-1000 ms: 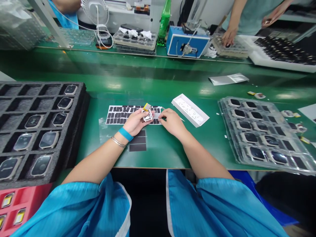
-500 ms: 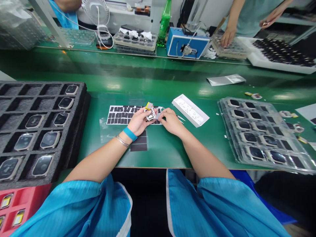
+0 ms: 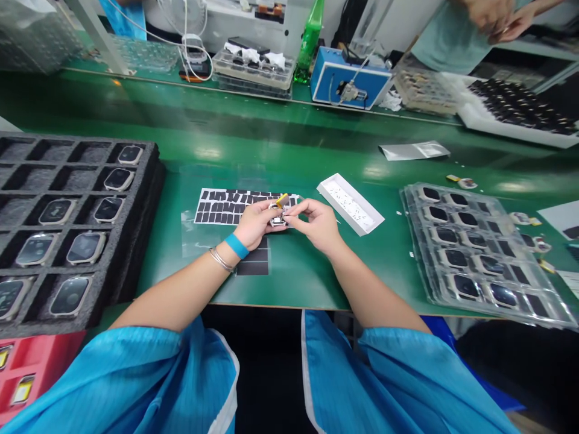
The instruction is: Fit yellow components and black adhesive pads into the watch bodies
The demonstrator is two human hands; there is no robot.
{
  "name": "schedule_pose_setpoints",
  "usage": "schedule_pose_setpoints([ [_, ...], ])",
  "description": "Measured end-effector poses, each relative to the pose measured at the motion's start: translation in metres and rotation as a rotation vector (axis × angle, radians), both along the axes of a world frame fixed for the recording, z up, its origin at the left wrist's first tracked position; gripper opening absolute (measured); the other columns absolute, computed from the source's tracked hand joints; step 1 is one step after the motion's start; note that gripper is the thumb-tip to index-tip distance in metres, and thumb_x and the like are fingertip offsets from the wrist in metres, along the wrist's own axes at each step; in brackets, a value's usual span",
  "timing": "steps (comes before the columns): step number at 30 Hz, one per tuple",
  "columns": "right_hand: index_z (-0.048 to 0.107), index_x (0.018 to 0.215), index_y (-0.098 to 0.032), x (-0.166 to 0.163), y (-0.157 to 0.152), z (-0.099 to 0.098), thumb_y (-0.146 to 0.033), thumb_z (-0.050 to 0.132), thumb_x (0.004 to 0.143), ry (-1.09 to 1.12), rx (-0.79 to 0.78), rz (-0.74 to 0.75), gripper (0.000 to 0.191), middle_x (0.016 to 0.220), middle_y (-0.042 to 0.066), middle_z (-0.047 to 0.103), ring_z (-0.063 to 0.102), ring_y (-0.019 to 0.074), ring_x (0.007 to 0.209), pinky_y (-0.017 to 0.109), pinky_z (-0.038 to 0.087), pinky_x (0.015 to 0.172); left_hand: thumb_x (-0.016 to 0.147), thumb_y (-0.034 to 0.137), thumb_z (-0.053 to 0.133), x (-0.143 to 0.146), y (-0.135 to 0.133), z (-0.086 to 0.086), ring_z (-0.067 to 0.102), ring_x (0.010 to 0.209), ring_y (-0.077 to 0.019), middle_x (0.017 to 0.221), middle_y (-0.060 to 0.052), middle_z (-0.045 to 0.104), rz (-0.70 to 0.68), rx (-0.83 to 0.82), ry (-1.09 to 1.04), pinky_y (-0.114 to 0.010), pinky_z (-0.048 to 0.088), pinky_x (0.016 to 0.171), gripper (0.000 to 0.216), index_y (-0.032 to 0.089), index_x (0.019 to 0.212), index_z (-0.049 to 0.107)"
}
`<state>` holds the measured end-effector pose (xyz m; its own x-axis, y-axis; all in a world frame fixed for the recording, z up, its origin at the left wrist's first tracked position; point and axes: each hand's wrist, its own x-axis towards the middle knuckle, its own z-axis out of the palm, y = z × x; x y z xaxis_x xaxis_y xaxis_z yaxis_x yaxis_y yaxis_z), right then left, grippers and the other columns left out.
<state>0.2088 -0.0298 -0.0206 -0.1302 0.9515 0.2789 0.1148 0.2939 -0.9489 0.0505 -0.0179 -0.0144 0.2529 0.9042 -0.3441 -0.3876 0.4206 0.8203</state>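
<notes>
Head view, left hand, half-hiding metal part

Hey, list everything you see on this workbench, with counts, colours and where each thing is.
Workbench: one, green, in front of the person.
Metal part with yellow tab: one, silver and yellow, between the hands.
Pad sheet: one, black, at centre.
Paper tray: one, white, right of the sheet.
Foam tray: one, dark grey, left, with eight watches.
Clear blister tray: one, right, with about ten watches.
Pouch: one, silver, mid-bench.
Bottle: one, green, far side.
Box: one, blue, far side.
Co-worker: one, teal shirt, far right.
Left hand: one, holding the part, blue wristband.
Right hand: one, at the part.
Sleeves: two, blue, bottom.
</notes>
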Motion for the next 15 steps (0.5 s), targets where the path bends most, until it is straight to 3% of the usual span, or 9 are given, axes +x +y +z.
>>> schedule_pose_setpoints([
  [6,0.057,0.076,-0.021,-0.0058,0.0014,-0.0020,-0.041,0.088,0.061,0.125,-0.164,-0.005,0.040,0.074,-0.003,0.067,0.064,0.0146,0.072,0.031,0.053,0.074,0.069,0.015,0.071,-0.0010,-0.0011,0.0014,0.065,0.069,-0.0108,0.077,-0.002,0.069,-0.023,0.013,0.025,-0.025,0.060,0.065,0.021,0.013,0.090,0.072],
  [15,0.056,0.073,-0.021,-0.0097,-0.0007,-0.0041,-0.044,0.086,0.063,0.071,-0.120,-0.062,0.039,0.074,-0.002,0.067,0.066,0.0156,0.073,0.031,0.052,0.073,0.072,0.012,0.067,0.0001,-0.0018,0.0045,0.065,0.068,-0.0110,0.074,-0.002,0.069,-0.016,-0.035,0.017,-0.026,0.060,0.065,0.019,0.013,0.091,0.073],
])
